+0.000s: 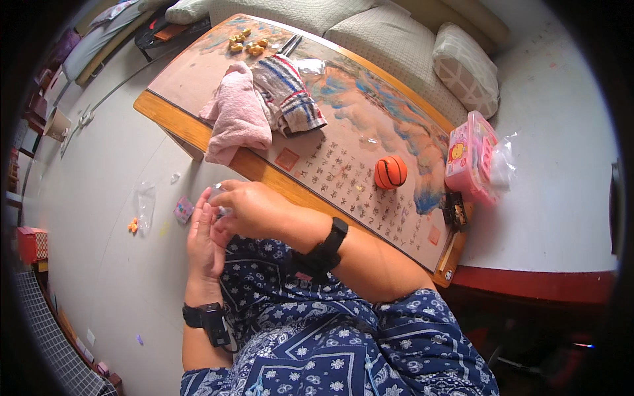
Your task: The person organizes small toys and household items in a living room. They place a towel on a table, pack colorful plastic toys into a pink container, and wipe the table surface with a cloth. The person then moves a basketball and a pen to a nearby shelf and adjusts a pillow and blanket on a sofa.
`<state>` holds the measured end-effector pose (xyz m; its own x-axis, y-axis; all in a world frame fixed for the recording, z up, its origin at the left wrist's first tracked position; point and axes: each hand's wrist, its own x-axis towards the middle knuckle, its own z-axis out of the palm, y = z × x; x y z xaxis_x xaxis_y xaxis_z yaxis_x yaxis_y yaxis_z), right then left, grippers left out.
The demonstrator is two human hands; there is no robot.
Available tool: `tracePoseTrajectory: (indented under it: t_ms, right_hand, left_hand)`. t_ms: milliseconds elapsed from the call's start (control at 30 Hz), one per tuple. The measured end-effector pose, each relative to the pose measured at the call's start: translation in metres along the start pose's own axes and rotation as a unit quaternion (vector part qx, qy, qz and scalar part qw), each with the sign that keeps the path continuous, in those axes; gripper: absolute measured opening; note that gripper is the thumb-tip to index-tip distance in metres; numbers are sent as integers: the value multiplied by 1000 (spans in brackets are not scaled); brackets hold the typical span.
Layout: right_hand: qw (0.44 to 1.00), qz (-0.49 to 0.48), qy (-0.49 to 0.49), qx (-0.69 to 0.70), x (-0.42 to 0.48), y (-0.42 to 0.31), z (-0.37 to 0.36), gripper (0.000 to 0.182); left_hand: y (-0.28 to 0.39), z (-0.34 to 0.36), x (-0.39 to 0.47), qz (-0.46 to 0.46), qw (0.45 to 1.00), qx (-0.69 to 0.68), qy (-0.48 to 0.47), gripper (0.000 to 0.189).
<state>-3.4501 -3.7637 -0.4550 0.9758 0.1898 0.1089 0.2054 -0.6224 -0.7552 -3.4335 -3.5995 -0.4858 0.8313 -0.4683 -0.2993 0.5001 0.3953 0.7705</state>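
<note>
Before my body, beyond the table's near edge, my two hands meet. My left hand (207,245) is upright with its fingers extended, its palm towards the other hand. My right hand (247,205) curls over it. Between them is a crumpled clear plastic piece (223,210), mostly hidden by the fingers; which hand grips it is hard to tell. A folded pink towel (240,111) hangs slightly over the near edge of the table (297,190), just past my hands. A striped cloth (290,94) lies against it. An orange toy basketball (391,172) rests on the printed table mat.
Gold-coloured pieces (247,42) and black pen-like items (290,44) lie at the far left of the tabletop. A pink plastic box (470,158) stands at the right end. On the floor are a clear bag (145,205), small orange pieces (132,225) and a colourful packet (184,210).
</note>
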Motion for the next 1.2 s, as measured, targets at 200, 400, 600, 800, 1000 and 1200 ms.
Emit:
tracePoseTrajectory:
  t_ms: [200,400,600,800,1000,1200]
  right_hand:
    - [995,-13,51,85,-20,-6,-14,52]
    - [976,1,219,-16,-36,24,-40,43]
    - [915,215,313,-132,11,56,-77,85]
    - [894,292,248,-233,76,51,-60,92]
    - [906,226,292,-206,79,75,-67,38]
    - [933,-30,316,-167,14,17,-59,31]
  left_hand:
    - [1,-62,12,191,950,-46,243,55]
    - [1,-60,13,163,958,-27,236,62]
    - [-2,-35,16,133,974,41,176,61]
    - [4,-20,19,143,979,120,86,63]
    - [1,-12,20,126,981,136,62,65]
    - [17,5,2,94,989,116,-9,82]
